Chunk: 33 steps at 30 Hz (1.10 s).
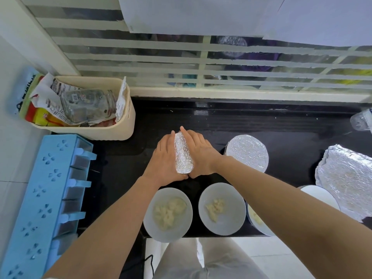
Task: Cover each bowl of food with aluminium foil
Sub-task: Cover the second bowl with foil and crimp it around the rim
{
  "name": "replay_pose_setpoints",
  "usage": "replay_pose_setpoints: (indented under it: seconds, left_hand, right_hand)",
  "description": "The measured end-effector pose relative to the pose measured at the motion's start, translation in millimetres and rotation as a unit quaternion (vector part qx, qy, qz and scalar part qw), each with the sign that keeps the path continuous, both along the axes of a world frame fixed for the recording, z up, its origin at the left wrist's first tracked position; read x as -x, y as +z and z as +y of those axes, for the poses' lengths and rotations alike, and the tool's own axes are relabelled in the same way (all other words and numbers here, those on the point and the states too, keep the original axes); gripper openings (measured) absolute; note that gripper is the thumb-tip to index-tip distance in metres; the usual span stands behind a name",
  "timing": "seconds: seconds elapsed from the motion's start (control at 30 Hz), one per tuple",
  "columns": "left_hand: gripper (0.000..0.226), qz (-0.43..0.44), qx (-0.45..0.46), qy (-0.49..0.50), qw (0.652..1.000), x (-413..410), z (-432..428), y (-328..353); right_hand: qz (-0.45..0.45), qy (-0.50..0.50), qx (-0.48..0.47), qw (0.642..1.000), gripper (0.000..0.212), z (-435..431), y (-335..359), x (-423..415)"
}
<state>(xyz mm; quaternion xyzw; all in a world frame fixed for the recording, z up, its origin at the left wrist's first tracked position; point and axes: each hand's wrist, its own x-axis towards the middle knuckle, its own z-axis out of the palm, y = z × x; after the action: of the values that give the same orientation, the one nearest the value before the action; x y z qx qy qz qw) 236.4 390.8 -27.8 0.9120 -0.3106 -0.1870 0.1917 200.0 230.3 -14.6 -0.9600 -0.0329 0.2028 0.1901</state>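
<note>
1. Now the left grip (165, 158) and the right grip (198, 154) lie side by side on the middle of the black table (281, 121). Their fingers are laid out fairly straight, pressing down on crinkled foil (183, 156).
2. Only a narrow strip of that foil shows between the two palms; what lies under it is hidden.
3. Just to the right stands a covered bowl (247, 153), its top wrapped smooth in foil.
4. Near the front edge sit two open bowls, the left bowl (168, 214) and the middle bowl (221, 208), each holding pale mashed food.
5. A third bowl (255, 218) with similar food is mostly hidden under the right forearm.
6. A loose foil sheet (346, 178) lies at the far right, partly over a white bowl (320, 195).
7. At the left, a cream basket (112, 131) holds a glass jar (88, 105) and packets, with a blue rack (40, 198) in front of it.
</note>
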Motion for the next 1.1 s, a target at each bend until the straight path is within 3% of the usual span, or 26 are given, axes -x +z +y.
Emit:
replay_pose_setpoints:
  seconds: [0.47, 0.73, 0.97, 1.1]
  left_hand:
    - [0.140, 0.022, 0.086, 0.028, 0.996, 0.0, 6.1, -19.9]
    - [0.153, 0.079, 0.077, 0.067, 0.992, 5.4, 4.3, -10.4]
    - [0.149, 0.100, 0.043, 0.040, 0.993, 2.3, 9.3, -2.3]
    - [0.148, 0.066, -0.011, 0.014, 0.998, 2.7, 19.9, 3.7]
  right_hand:
    - [-0.007, -0.004, -0.012, 1.000, 0.144, 0.1, -0.2, 0.9]
    - [-0.010, -0.016, -0.014, 1.000, 0.145, 1.4, -1.3, 2.9]
    - [-0.015, -0.021, -0.009, 1.000, 0.145, 3.4, -2.2, 5.5]
    - [-0.019, -0.016, -0.007, 1.000, 0.144, 4.0, -1.6, 6.2]
